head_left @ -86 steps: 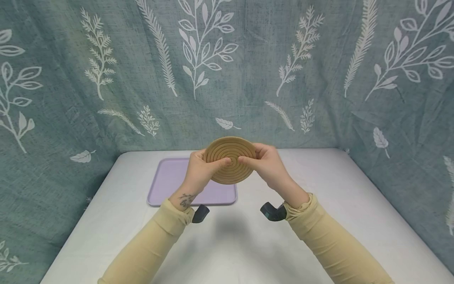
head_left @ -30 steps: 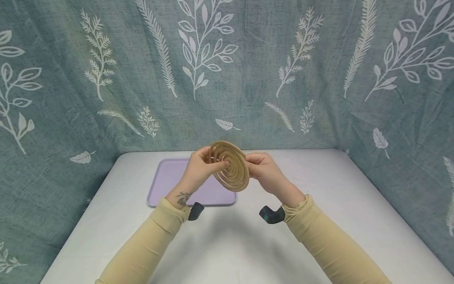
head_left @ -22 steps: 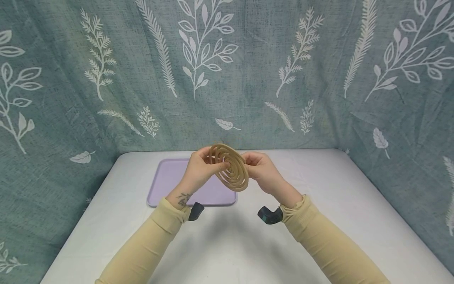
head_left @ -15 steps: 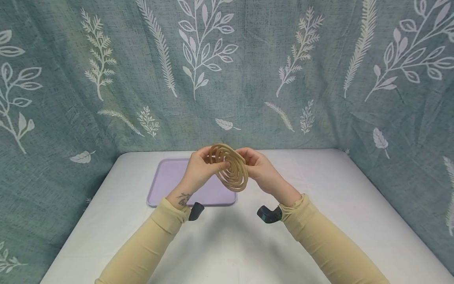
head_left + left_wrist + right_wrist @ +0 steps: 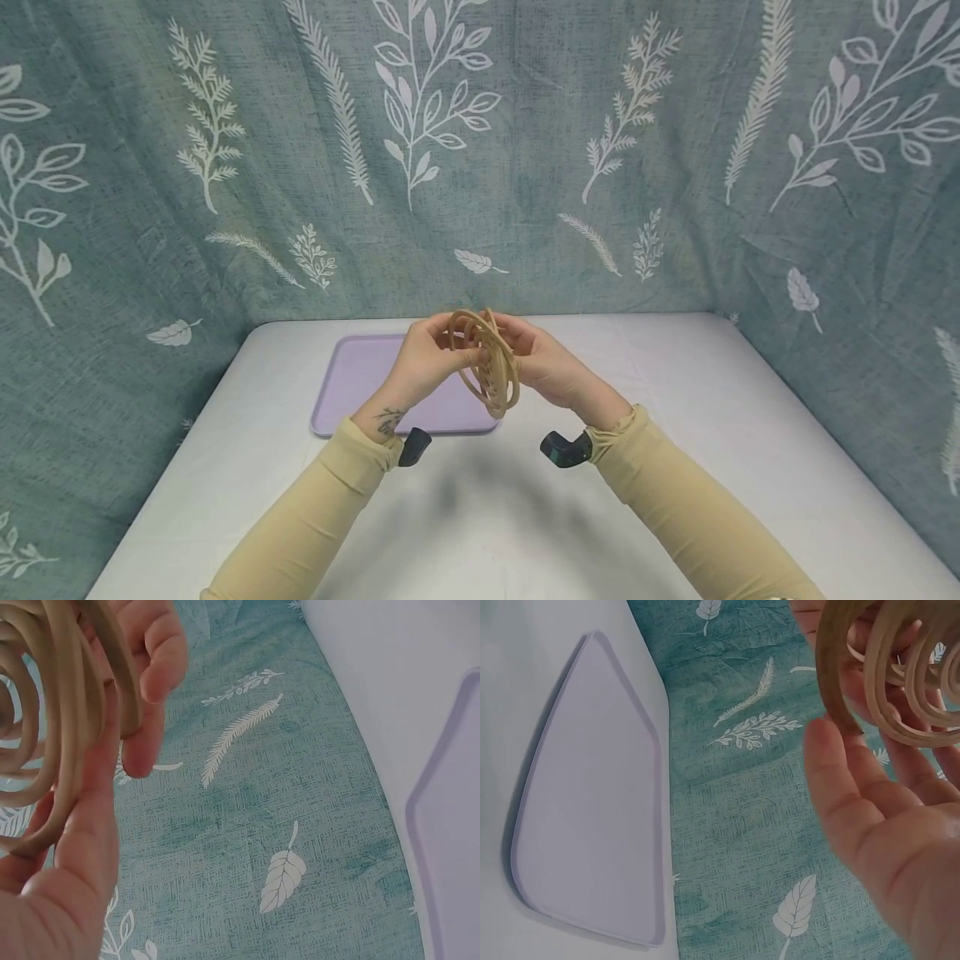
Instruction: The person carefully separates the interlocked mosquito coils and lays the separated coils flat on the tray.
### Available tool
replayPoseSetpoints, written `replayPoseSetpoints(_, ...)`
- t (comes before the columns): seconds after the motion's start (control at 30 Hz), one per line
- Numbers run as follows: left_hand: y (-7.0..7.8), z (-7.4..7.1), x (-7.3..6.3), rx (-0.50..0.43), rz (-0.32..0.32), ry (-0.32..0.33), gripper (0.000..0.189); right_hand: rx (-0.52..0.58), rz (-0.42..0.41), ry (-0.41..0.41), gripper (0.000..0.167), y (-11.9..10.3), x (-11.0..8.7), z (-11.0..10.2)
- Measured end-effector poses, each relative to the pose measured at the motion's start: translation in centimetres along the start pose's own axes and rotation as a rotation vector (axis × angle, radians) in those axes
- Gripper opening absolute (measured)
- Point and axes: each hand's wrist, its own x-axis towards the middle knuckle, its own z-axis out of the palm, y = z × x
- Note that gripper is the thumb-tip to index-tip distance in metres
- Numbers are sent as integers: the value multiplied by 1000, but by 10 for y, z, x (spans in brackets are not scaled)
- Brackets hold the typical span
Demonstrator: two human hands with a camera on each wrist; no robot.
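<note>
A tan wooden disc cut into a spiral (image 5: pixel 495 388) is held up over the table between both hands, its rings spread apart and seen nearly edge-on in the head view. My left hand (image 5: pixel 420 360) pinches it from the left, thumb near its centre and fingers behind. On the other side, my right hand (image 5: pixel 553 372) holds the outer ring between thumb and fingers. In the right wrist view the thumb of the right hand (image 5: pixel 911 844) presses by the cut end of the outer coil (image 5: pixel 832 671). The left wrist view shows curved coils (image 5: pixel 67 727) resting across the left palm.
Behind the left hand, a shallow lavender tray (image 5: pixel 363 383) lies on the white table (image 5: pixel 645 467). A green curtain with white leaf prints (image 5: pixel 525 167) hangs at the back and sides. A dark wrist device (image 5: pixel 566 450) sticks out from the right sleeve.
The spiral was a flat, face-on disc; it has turned edge-on and its rings have separated. The right hand has moved left and its fingers have reached behind the disc.
</note>
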Motion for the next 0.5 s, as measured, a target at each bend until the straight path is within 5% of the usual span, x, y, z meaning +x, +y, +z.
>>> replayPoseSetpoints(0.23, 1, -1, -2, -42, -15, -54, 38, -23, 19, -2, 53, 0, 1, 1)
replayPoseSetpoints(0.5, -1, -3, -2, -54, 3, -53, 32, -36, 52, 67, 70, 0, -3, -4)
